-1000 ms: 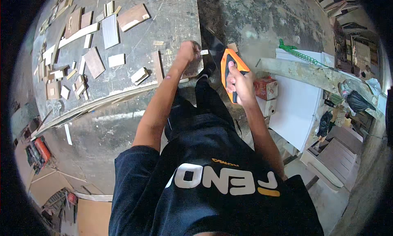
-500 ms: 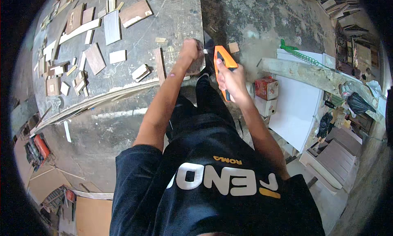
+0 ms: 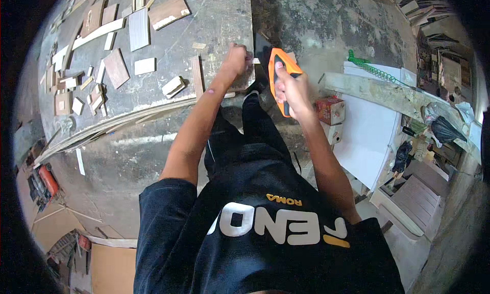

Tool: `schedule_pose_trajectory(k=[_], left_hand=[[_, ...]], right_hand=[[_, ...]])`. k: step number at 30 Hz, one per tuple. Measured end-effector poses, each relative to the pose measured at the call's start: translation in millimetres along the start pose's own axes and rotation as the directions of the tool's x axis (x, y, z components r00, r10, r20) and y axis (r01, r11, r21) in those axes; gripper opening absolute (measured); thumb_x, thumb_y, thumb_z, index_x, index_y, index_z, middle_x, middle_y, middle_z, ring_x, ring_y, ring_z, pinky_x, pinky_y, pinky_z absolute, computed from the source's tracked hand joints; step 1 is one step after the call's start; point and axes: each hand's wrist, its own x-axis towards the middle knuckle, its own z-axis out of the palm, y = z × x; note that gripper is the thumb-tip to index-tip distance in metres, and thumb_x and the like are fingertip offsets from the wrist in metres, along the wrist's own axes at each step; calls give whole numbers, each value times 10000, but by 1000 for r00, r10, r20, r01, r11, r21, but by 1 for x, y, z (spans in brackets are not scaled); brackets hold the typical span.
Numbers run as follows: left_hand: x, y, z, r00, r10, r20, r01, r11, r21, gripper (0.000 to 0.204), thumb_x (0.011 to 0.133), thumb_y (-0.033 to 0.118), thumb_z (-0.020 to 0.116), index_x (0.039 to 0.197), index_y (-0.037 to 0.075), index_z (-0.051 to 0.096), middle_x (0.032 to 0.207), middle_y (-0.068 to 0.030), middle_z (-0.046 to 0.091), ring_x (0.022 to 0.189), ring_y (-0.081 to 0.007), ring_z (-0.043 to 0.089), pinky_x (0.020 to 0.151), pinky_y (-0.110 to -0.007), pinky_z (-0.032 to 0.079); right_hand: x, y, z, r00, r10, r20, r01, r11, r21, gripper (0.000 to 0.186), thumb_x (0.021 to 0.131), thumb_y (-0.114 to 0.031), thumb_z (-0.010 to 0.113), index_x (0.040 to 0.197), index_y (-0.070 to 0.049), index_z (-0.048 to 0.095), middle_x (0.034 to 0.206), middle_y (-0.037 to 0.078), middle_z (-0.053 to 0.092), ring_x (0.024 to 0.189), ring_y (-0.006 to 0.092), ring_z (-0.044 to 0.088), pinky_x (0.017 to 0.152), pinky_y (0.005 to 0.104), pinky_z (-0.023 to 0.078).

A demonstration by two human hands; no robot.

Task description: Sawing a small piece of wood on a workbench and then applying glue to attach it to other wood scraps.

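Observation:
My left hand [image 3: 236, 59] is closed on a small pale wood strip [image 3: 255, 61] at the right edge of the worktable [image 3: 204, 18]. My right hand [image 3: 292, 87] grips the orange and black handle of a hand saw [image 3: 275, 57], whose dark blade angles up and left beside that edge, just right of the strip. A narrow wood piece [image 3: 197, 77] lies left of my left wrist, with a small stack of offcuts [image 3: 173, 87] farther left.
Many wood offcuts [image 3: 117, 68] are spread over the left of the worktable. To the right are a long weathered beam [image 3: 367, 90] with a coiled green hose [image 3: 372, 64], a white board [image 3: 360, 141] and a red box [image 3: 329, 110]. A red machine [image 3: 47, 181] sits lower left.
My right hand and saw shift left, then slightly up toward the far side. The handle turns more upright. My left hand stays at the table edge with small shifts.

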Motion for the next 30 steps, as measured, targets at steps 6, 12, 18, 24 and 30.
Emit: schedule_pose_trajectory(k=[6,12,18,24,30], left_hand=[[-5,24,-24,999,13,38,-11,999,-39,101,651,90,719,718,39,663,844,-190,647,894,-373,601,937,-440,410],[-9,35,-32,997,-53,51,58,993,-105,220,710,53,694,920,-2,657,1025,-190,638,1021,-401,542,901,-443,482],[-12,28,-24,995,87,49,-85,995,-42,202,692,74,722,889,31,721,1112,-157,648,1058,-379,547,939,-429,449],[-6,13,3,994,66,-82,-80,981,-176,108,741,74,675,832,17,669,968,-192,627,929,-413,559,828,-463,473],[-15,15,-7,992,121,-41,-126,980,-156,136,734,33,645,851,45,713,953,-170,640,938,-388,573,889,-452,473]], right_hand=[[10,19,2,1000,-14,-21,14,1000,-9,309,933,-290,640,756,-90,485,537,-42,420,389,63,399,336,251,300],[-9,14,-8,1000,25,14,-25,1000,1,263,942,-308,624,841,-96,505,543,-42,412,387,52,374,341,238,297],[-5,3,-11,999,44,-2,-44,999,28,253,934,-310,635,877,-113,487,533,-48,386,378,66,382,342,250,300],[14,-23,-19,999,47,19,-47,999,-5,481,915,-338,650,563,-128,398,489,-19,402,352,100,373,347,286,311],[15,-27,-22,998,30,48,-32,999,22,406,930,-271,631,612,-116,433,499,-21,411,357,93,367,343,298,309]])
